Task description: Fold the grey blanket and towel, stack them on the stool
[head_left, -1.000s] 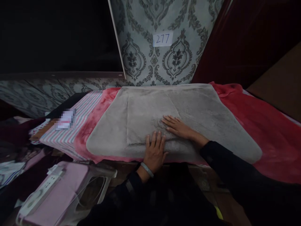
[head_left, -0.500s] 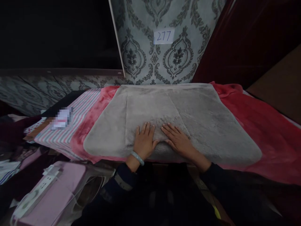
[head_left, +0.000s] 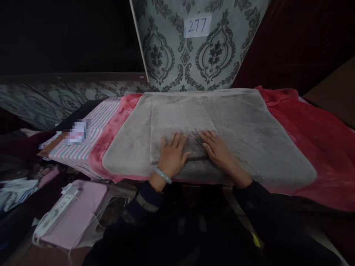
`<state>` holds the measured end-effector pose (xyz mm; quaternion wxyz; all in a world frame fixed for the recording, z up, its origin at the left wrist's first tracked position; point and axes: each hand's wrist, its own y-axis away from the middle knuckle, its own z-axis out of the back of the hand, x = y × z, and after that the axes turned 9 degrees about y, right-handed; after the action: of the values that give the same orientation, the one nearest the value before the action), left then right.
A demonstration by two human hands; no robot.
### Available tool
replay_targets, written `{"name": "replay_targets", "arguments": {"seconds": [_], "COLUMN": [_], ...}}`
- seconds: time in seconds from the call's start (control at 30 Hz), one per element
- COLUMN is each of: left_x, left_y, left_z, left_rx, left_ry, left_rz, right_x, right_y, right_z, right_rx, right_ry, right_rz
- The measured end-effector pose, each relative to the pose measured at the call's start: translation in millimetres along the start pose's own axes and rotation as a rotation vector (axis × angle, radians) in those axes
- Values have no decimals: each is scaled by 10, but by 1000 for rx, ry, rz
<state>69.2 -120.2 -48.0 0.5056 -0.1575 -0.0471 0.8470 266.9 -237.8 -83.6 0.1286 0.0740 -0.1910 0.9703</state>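
Left hand (head_left: pixel 172 157): my palm is down on the grey cloth (head_left: pixel 249 125), my grip open, fingers spread and pointing away from me, thumb out towards my other hand; a pale bangle (head_left: pixel 163 175) sits on this wrist.
Right hand (head_left: pixel 217 150): lying on the same cloth, apart from my left, grip open with nothing in it, fingers angled inward.
Grey cloth: spread out over the red blanket (head_left: pixel 324 147), which shows at both sides and along my edge; a straight-edged panel lies under my left fingers, though blur and dim light keep me from telling whether it is a separate piece.
Striped cloth (head_left: pixel 101 122): left of the blanket.
Pink stool (head_left: pixel 83 214): low at my left, a white power strip (head_left: pixel 57 216) on it.
Paper note (head_left: pixel 197 26): "277", on the patterned wall (head_left: pixel 166 79).
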Motion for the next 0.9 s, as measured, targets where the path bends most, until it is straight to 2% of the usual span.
{"name": "replay_targets", "arguments": {"seconds": [0.07,0.17,0.3,0.47,0.57,0.73,0.83,0.9], "left_x": [-84,-62,142,516,723,875,902,902], "left_y": [-96,-116,41,343,478,544,547,539], "left_z": [-109,-214,-176,-123,-116,19,118,147], "left_rx": [48,64,30,-97,-233,-464,-428,-369], "left_ry": [8,4,5,148,460,1244,1615,1725], "left_rz": [-60,-58,-20,140,224,455,595,650], "right_x": [52,66,-18,-145,-201,-227,-206,-184], "right_y": [-38,18,177,333,359,341,337,331], "right_z": [-83,-145,-151,-207,-212,-109,-42,-5], "right_rx": [60,78,26,-112,-239,-408,-405,-374], "right_ry": [70,130,107,-70,-295,-862,-1204,-1338], "right_rz": [0,-8,-69,-219,-326,-652,-790,-823]}}
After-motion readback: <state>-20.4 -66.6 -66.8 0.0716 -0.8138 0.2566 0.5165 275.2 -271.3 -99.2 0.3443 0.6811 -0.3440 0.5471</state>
